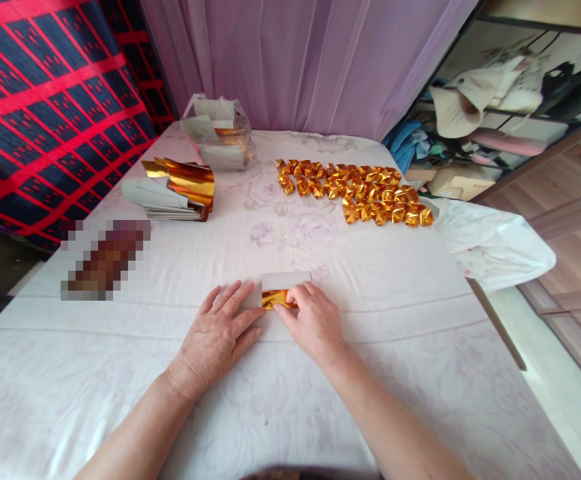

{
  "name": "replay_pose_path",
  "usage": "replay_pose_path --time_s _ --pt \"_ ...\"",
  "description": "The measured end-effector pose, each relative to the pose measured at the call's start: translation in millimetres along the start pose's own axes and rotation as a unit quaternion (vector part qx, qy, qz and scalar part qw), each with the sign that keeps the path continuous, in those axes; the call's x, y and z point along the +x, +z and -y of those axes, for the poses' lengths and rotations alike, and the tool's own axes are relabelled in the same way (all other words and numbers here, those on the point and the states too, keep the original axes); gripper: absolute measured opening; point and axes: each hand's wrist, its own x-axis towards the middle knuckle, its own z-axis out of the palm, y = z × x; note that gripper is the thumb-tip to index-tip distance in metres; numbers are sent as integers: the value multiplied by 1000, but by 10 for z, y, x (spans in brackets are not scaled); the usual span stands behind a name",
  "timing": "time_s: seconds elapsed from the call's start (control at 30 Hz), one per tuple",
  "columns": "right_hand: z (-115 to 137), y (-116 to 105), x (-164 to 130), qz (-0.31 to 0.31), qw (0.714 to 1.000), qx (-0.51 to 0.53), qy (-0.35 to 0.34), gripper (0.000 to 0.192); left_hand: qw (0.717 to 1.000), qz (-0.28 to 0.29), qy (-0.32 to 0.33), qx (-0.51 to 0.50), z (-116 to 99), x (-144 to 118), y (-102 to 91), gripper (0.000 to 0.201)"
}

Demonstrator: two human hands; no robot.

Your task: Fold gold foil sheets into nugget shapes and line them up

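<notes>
A small sheet of gold foil paper (286, 281) lies on the table in front of me, its pale grey back uppermost and its near edge turned up to show gold. My right hand (315, 319) pinches that gold edge between thumb and curled fingers. Flat on the cloth at the left, my left hand (220, 327) has its fingers spread, the index fingertip at the paper's near left corner. Farther off to the right sit rows of folded gold foil pieces (365, 193). A stack of curled gold and grey foil sheets (175, 193) rests at the back left.
Behind the stack stands a clear plastic bag (220, 137) of more sheets. A pale floral cloth covers the table (210, 413). Purple curtain (300, 67) hangs at the back. Shelves with a cap (458, 100) stand to the right. One patch at the left is pixelated.
</notes>
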Motion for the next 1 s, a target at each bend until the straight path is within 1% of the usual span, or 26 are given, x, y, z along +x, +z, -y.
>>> replay_pose_path --time_s 0.13,0.33,0.47,0.57,0.67,0.73,0.83,0.9,1.0 --pt "-82 -39 19 24 998 54 -6 13 1000 4 -4 -6 10 2 -2 27" --pt "-177 -105 43 57 988 141 2 17 1000 -1 -2 -13 23 10 -8 26" --pt "-239 -124 48 65 982 178 -11 19 1000 -4 1 -17 30 13 -10 26" --pt "-254 -117 38 60 983 173 -31 19 1000 -4 0 -15 17 14 0 27" --pt "-201 -87 15 38 989 132 -47 10 1000 -15 5 -6 -25 25 25 31" --pt "-141 -57 0 19 995 83 -44 4 1000 -17 13 -1 -60 38 46 35" --pt "-76 -19 -5 3 999 31 -20 8 1000 -11 12 2 -92 54 72 38" --pt "-78 -11 6 7 999 39 -13 7 1000 -10 2 -1 -89 54 78 36" --pt "-137 -33 32 26 996 90 -14 11 1000 -15 -10 -9 -57 42 69 33"
